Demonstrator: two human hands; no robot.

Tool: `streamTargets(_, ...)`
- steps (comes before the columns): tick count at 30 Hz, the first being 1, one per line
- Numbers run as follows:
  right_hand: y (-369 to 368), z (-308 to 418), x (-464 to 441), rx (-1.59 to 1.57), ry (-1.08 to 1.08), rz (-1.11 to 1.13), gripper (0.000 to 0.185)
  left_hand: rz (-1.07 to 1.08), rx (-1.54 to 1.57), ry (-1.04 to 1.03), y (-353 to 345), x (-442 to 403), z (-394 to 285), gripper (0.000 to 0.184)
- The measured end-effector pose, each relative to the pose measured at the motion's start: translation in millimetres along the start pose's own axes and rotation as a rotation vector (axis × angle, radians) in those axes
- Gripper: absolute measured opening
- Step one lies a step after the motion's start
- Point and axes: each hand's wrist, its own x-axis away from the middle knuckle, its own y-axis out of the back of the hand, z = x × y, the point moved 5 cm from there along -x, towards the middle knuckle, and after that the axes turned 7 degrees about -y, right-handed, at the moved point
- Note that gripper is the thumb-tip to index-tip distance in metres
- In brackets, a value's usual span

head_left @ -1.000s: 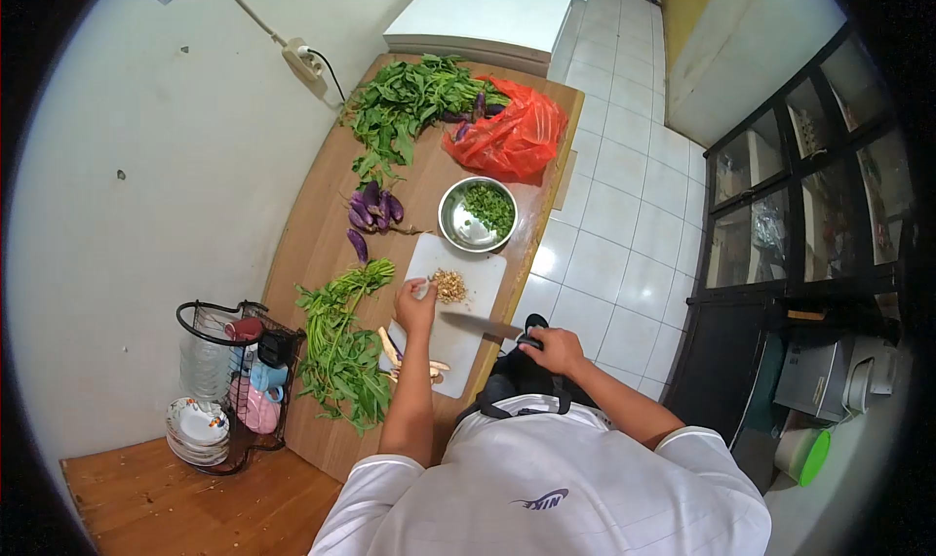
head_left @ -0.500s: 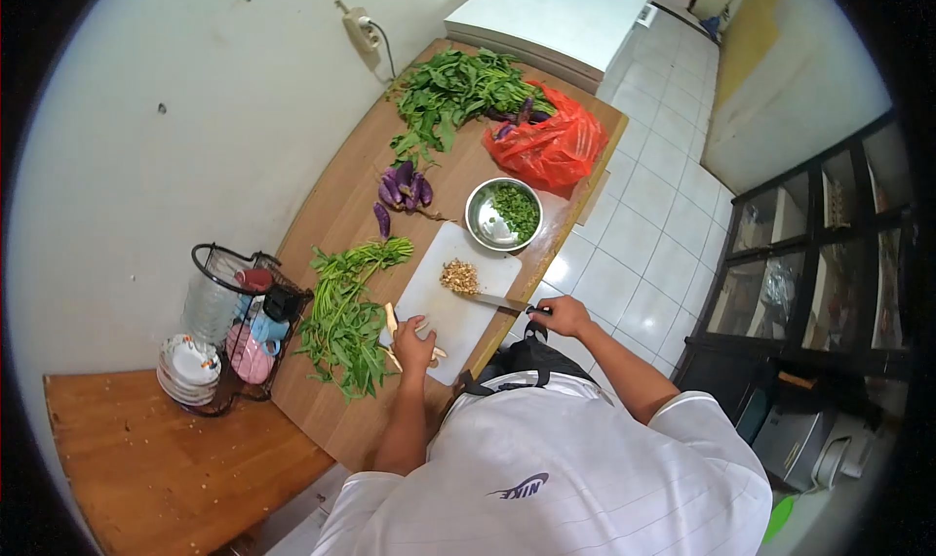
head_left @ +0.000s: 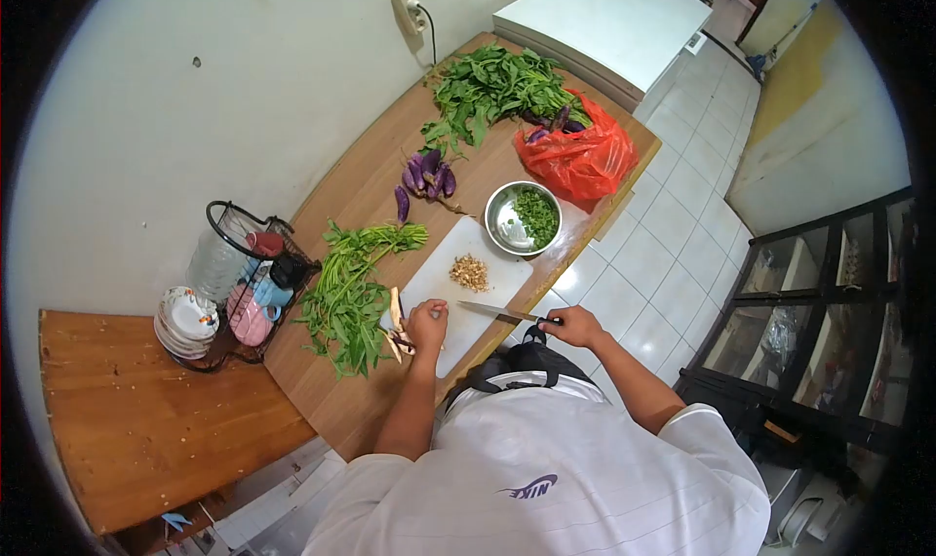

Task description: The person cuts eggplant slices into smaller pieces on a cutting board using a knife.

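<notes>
A knife (head_left: 502, 311) is in my right hand (head_left: 572, 327), its blade lying low over the white cutting board (head_left: 439, 281). Chopped light-brown bits (head_left: 469, 273) form a small pile on the board, beyond the blade. My left hand (head_left: 426, 324) is closed over the near left part of the board; whatever its fingers hold is too small to make out. Peeled pale pieces (head_left: 396, 312) with some purple skin lie beside it. Past the board stands a steel bowl (head_left: 501, 226) with chopped greens (head_left: 535, 217). Leafy stems (head_left: 343, 307) lie left of the board.
Purple eggplants (head_left: 426, 175), a leafy bunch (head_left: 492, 93) and a red plastic bag (head_left: 585, 153) rest farther up the wooden table (head_left: 341, 190). A wire dish rack (head_left: 234, 307) stands at the left. A dark cabinet (head_left: 819, 302) is at the right.
My left hand has moved from the chopped pile down to the peeled pieces, opened there, then closed and lifted slightly right. The knife has shifted a little. The view has turned.
</notes>
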Motion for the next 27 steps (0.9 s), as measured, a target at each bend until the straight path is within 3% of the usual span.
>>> streamTargets(4, -12, -8, 8, -0.051, -0.012, 0.002, 0.045, -0.073, 0.282, 0.203, -6, 4, 24, 0.018)
streamTargets(5, -15, -9, 10, -0.068, -0.023, 0.014, 0.044, -0.079, 0.276, 0.210, -7, 5, 28, 0.018)
streamTargets(7, -22, -14, 9, -0.075, -0.001, 0.007, 0.044, -0.125, 0.560, 0.146, 1, 3, 23, 0.022)
streamTargets(13, -33, -10, 9, -0.109, 0.049, -0.049, 0.044, 0.032, 0.245, 0.188, 16, 16, 17, 0.041)
streamTargets(16, -34, -2, 14, -0.159, 0.015, -0.032, 0.044, 0.016, 0.128, 0.280, 10, 20, 17, 0.034)
streamTargets(18, -38, 3, 15, -0.186, -0.006, -0.012, 0.044, -0.067, 0.024, 0.197, 9, 19, 13, 0.030)
streamTargets(27, -54, 19, 3, -0.058, 0.016, -0.006, 0.047, -0.085, 0.006, 0.052, 6, 17, 12, 0.020)
